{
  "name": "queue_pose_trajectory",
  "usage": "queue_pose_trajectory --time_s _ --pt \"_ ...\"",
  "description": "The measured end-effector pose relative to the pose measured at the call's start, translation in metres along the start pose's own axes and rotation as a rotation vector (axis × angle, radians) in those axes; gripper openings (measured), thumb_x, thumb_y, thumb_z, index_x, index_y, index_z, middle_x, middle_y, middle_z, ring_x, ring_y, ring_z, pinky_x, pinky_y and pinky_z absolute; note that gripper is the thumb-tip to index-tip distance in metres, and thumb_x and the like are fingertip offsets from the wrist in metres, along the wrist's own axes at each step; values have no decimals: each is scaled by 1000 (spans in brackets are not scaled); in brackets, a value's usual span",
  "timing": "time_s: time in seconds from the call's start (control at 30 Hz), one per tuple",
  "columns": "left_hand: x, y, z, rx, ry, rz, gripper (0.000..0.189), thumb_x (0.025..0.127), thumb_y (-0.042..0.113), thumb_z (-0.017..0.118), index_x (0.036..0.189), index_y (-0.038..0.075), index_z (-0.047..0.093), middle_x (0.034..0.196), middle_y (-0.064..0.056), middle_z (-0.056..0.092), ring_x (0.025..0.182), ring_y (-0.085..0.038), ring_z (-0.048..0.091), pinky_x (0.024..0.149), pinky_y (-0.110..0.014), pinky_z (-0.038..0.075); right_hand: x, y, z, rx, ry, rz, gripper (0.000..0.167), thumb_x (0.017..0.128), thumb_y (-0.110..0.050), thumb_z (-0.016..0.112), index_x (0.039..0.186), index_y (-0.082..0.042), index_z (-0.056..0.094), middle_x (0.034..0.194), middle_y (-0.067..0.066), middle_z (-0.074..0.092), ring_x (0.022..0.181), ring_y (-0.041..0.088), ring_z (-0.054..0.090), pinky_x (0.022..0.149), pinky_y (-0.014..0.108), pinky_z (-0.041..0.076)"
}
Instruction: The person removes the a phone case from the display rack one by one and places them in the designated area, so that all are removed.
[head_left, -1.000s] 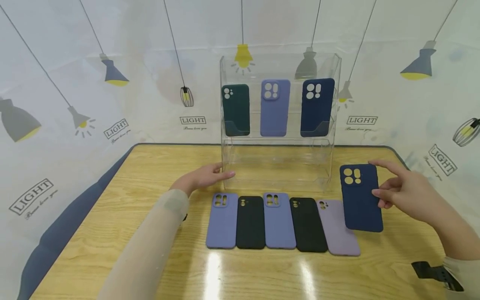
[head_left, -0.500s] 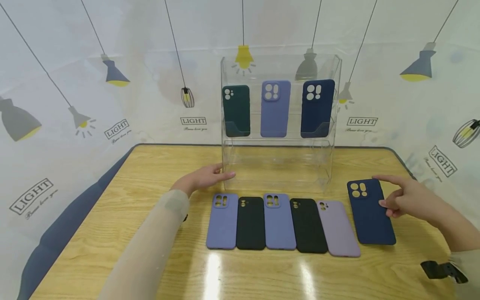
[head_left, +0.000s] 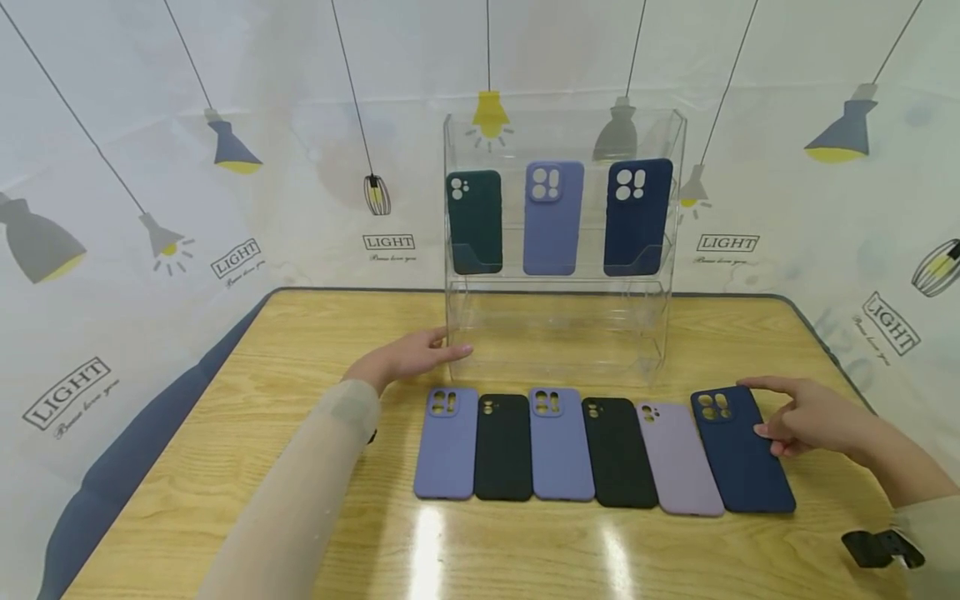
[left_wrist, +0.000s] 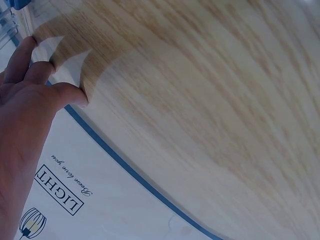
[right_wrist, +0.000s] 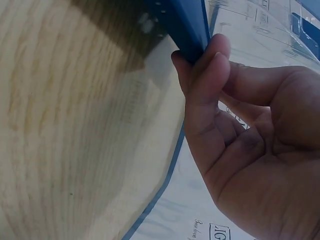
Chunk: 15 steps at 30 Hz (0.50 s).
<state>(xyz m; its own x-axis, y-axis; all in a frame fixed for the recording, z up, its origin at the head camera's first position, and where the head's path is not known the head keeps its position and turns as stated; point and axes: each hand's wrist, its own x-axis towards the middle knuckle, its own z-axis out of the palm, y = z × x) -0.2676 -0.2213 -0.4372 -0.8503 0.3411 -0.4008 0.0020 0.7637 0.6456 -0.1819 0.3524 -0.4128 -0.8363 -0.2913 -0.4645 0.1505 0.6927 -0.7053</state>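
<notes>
In the head view my right hand pinches a navy phone case by its upper right edge. The case's lower end lies at the table, at the right end of a row. The right wrist view shows thumb and fingertips meeting at the blue edge of this case. My left hand holds the lower left side of a clear display stand, thumb across the front and fingers behind. Beside the navy case lies a lilac phone case.
Further left in the row lie two black cases and two periwinkle cases. On the stand's upper tier stand a dark green case, a periwinkle case and a navy case. Behind the wooden table rises a lamp-patterned wall covering.
My right hand has lowered the navy phone case from above the lilac one, first rightward, then down beside it. My left hand has stayed at the stand.
</notes>
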Motion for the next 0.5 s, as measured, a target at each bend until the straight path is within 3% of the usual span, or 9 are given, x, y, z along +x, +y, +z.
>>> queue_pose_trajectory --time_s 0.3,0.5 --pt "-1 2 1 17 2 0 114 89 91 49 173 21 16 178 -12 24 166 -36 23 133 -60 24 4 4 5 -61 27 62 85 103 -5 66 165 11 11 70 8 71 64 21 70 62 35 62" --pt "-1 2 1 21 4 -9 113 91 90 49 173 21 14 179 -12 23 166 -37 22 133 -60 24 7 5 8 -125 49 61 82 102 -12 70 160 15 20 67 8 70 63 22 69 59 36 62"
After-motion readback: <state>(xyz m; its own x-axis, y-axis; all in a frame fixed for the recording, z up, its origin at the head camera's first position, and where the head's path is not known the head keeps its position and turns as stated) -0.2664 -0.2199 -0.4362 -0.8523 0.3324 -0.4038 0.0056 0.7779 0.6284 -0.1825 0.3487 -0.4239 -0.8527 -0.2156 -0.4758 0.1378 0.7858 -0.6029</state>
